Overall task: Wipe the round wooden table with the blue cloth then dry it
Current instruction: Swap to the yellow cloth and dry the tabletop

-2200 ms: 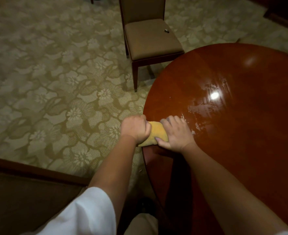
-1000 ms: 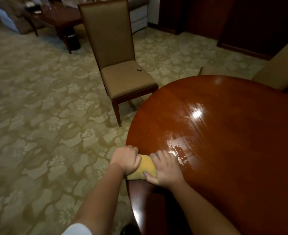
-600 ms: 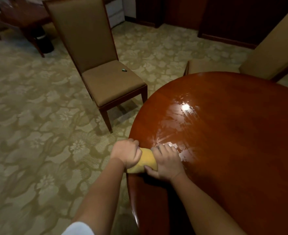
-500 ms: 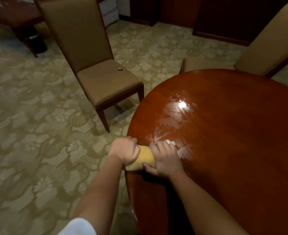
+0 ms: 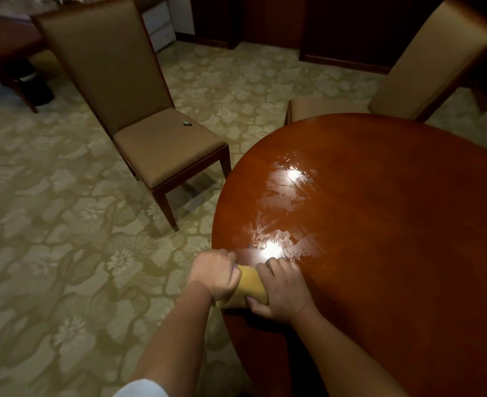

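Two bare hands are on one rolled yellow cloth (image 5: 250, 286) at the near left edge of the round, glossy red-brown wooden table (image 5: 394, 224). Left hand (image 5: 214, 275) is a tight fist round the roll's left end, just off the rim over the patterned beige carpet (image 5: 64, 224). Right hand (image 5: 283, 290) clamps the other end from above, fingers curled over and close together, thumb tucked beneath the roll. That cloth reads yellow here, not blue. Wet streaks (image 5: 279, 202) gleam on the tabletop just beyond the knuckles, catching two bright reflections. One tan upholstered chair with dark wood legs (image 5: 139, 133) stands left of the table, a small dark object (image 5: 187, 124) on its seat; a second tan chair (image 5: 408, 75) sits at the far side. White sleeve (image 5: 142, 389) shows at the bottom.
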The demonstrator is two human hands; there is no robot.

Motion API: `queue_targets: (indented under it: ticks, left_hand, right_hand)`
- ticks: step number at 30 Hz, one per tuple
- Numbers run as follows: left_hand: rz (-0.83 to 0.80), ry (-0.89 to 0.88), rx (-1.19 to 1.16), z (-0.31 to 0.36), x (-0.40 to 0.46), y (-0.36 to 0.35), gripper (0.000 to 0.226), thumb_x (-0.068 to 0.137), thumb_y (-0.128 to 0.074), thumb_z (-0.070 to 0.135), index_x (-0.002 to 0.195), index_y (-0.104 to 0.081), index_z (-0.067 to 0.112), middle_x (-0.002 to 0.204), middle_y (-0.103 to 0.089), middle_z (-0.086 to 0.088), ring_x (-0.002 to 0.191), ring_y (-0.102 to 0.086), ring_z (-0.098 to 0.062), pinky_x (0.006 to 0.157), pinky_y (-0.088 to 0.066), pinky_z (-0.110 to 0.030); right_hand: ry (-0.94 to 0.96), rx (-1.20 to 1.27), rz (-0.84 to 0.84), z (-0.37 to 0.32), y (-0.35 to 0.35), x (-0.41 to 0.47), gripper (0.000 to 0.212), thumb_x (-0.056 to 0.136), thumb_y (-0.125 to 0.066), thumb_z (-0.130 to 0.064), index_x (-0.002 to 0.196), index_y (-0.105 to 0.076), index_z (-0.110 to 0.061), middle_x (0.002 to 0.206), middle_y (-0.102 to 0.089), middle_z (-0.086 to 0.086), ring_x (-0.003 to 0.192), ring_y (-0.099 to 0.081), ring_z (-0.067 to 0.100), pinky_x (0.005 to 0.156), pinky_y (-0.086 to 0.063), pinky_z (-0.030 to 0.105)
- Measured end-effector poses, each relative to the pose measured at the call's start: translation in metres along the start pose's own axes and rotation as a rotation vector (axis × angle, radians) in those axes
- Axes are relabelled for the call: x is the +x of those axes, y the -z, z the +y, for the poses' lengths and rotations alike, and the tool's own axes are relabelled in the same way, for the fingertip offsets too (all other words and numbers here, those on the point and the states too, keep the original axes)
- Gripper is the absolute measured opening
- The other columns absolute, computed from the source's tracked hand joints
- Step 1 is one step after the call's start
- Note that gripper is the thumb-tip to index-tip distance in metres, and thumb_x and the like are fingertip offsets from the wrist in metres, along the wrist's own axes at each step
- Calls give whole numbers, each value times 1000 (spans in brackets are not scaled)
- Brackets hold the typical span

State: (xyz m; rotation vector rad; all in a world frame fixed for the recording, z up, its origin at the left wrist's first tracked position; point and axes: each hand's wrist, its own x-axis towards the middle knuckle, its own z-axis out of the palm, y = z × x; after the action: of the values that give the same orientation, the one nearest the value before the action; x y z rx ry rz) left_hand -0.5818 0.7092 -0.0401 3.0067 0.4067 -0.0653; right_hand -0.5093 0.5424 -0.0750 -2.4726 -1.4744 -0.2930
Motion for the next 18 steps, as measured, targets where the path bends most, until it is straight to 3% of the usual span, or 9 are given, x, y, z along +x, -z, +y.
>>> queue_targets:
  ticks: [3, 8, 13, 18]
  left_hand:
    - [-41, -31, 3, -7, 17, 1, 59, 69, -14, 42, 78, -62, 9, 75, -63, -11, 69, -61, -33, 58, -43, -33]
    - [87, -60, 28, -30, 61, 1, 68, 66, -4, 44, 87, -60, 12, 85, -63, -8, 76, -60, -29, 60, -37, -31]
    - [126, -97, 71, -50, 100, 4, 68, 68, -2, 44, 88, -59, 13, 84, -61, -6, 74, -59, -27, 58, -36, -30]
    - [138, -47, 73, -44, 90, 5, 63, 72, -6, 41, 84, -59, 10, 82, -62, -10, 74, -59, -31, 57, -34, -30]
  right_hand:
    - [-12, -10, 23, 6, -7, 12, 57, 71, -44, -65, 94, -58, -14, 80, -53, 6, 69, -48, 24, 61, -36, 33]
    - [-5, -30, 67, 24, -19, 57, 60, 71, -44, -64, 94, -63, -13, 81, -54, 6, 69, -47, 24, 62, -28, 34]
    - [-25, -1, 108, 39, -31, 97, 55, 75, -43, -64, 90, -57, -13, 80, -54, 8, 67, -48, 26, 59, -34, 33]
    - [-66, -64, -9, 33, -20, 96, 60, 76, -36, -66, 90, -59, -13, 79, -54, 7, 67, -50, 25, 59, -40, 32]
